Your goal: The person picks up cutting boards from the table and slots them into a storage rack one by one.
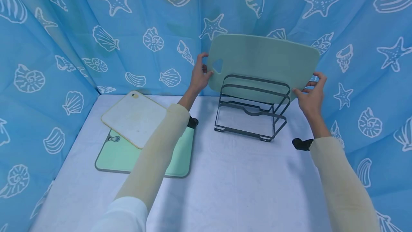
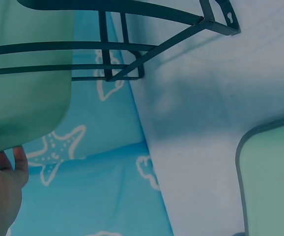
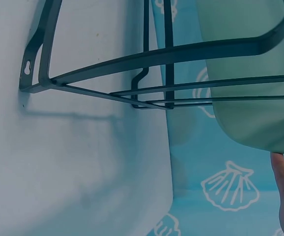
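While the left hand (image 1: 200,77) pinches one end of a rectangular pale-green cutting board (image 1: 257,62), the right hand (image 1: 312,98) pinches the other, and it's kinda tilted behind a black metal wire rack's bars (image 1: 254,113).

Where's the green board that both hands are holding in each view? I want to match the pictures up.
Head: the held green board is right of centre, in the upper half.
Left wrist: upper left, cut off by the left edge.
Right wrist: upper right, cut off by the right edge.
Shared landmark: the dark rack, whose bars cross in front of it in every view.
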Action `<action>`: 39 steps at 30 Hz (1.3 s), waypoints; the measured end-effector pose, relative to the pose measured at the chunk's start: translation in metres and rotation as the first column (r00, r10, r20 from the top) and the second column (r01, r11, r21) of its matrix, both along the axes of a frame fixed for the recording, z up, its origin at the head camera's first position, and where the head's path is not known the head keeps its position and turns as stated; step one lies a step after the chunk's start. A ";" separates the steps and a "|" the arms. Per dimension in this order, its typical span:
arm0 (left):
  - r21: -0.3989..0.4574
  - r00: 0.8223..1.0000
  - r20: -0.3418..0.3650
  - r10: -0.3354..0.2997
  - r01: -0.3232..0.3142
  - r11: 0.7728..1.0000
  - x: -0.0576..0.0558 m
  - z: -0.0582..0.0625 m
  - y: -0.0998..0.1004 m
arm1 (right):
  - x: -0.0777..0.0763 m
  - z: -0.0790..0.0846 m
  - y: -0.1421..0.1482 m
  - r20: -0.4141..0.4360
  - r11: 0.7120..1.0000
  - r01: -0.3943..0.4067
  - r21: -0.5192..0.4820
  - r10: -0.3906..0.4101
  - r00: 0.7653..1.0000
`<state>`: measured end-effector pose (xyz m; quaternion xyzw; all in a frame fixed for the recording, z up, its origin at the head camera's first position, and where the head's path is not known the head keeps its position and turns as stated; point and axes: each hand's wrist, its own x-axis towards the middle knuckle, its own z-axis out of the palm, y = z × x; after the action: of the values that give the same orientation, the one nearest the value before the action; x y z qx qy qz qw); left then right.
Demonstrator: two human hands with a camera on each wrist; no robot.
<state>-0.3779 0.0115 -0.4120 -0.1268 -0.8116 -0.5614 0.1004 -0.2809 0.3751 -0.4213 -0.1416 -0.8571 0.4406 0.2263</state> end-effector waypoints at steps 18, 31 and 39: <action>0.003 1.000 0.028 -0.012 0.012 1.000 0.001 -0.016 -0.003 | 0.002 -0.017 -0.004 0.031 1.000 0.002 -0.004 -0.002 1.000; -0.042 0.999 0.042 0.015 -0.013 0.999 -0.001 -0.026 -0.001 | 0.002 -0.025 -0.003 0.066 1.000 0.006 -0.003 -0.006 0.998; -0.055 0.997 0.071 0.042 -0.038 0.998 -0.001 -0.033 0.001 | 0.002 -0.031 -0.002 0.058 1.000 -0.006 -0.006 0.006 0.998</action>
<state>-0.3794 0.0129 -0.4455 -0.0928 -0.8318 -0.5416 0.0789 -0.2788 0.3734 -0.4520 -0.1526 -0.8624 0.4395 0.1996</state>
